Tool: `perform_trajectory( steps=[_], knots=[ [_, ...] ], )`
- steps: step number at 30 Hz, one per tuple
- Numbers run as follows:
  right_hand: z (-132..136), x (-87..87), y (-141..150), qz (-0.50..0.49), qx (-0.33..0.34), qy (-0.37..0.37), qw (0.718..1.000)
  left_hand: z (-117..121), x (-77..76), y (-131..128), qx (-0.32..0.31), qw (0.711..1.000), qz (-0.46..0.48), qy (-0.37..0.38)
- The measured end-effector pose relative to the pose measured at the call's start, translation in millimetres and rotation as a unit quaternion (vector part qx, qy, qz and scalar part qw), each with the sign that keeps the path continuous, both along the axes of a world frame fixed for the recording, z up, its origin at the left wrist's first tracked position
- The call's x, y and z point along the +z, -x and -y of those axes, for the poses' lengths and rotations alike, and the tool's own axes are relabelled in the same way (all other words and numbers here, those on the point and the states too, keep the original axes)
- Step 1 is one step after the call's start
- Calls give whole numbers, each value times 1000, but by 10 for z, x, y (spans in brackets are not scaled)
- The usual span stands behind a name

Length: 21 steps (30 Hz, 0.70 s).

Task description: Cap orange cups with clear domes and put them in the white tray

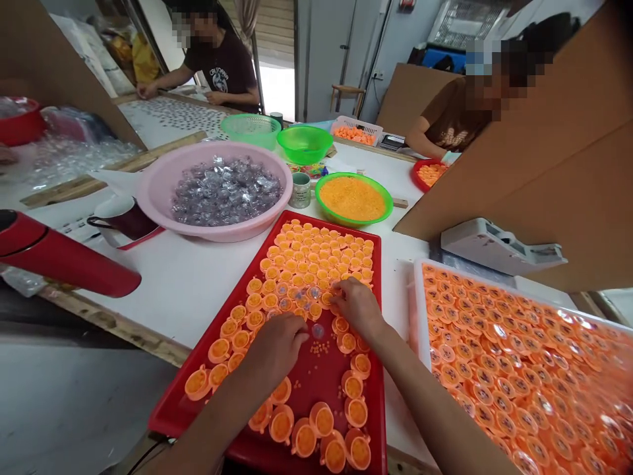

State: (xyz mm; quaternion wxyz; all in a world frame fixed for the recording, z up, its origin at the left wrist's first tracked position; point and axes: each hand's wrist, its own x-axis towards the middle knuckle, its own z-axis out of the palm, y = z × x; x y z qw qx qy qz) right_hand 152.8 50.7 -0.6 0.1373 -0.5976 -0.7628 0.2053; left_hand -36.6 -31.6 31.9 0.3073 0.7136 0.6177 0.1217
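A red tray point(316, 379) holds many small orange toy cups point(281, 422) with yellow-orange filling. Over its middle, my left hand point(279, 340) has its fingers bent and drawn together beside the cups; what they hold, if anything, is hidden. To the right, my right hand point(359, 307) pinches with fingertips down among the cups, and I cannot make out what is in them. Several clear round pieces point(315, 292) lie on cups between the hands. Another clear disc point(317, 331) rests on the tray near loose orange bits point(319, 348).
A pink basin point(217, 227) of clear pieces and a green bowl point(354, 201) of orange bits stand behind the tray. At right is a white bin point(420, 316) of orange pieces; at left, a red flask point(69, 257). Two people sit beyond cardboard panels point(519, 165).
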Motion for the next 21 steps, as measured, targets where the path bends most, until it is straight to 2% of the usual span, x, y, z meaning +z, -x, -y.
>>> perform_trajectory(
  steps=[7,10,14,17,21],
  knots=[
    [1,-47,-31,-41,-6,-7,999,-354,-155,-68,-47,996,-48,-67],
    [-41,-49,-28,-74,-13,-10,997,-405,-178,-175,-59,990,-81,-95],
    [-39,36,-32,-133,-5,-7,991,-392,-183,-253,-60,984,-113,-125],
    [70,104,-107,-186,-15,12,982,-380,-187,-247,-63,980,-125,-144],
    [352,115,-299,-261,-58,65,961,-400,-214,-201,-89,975,-123,-163]
  ],
)
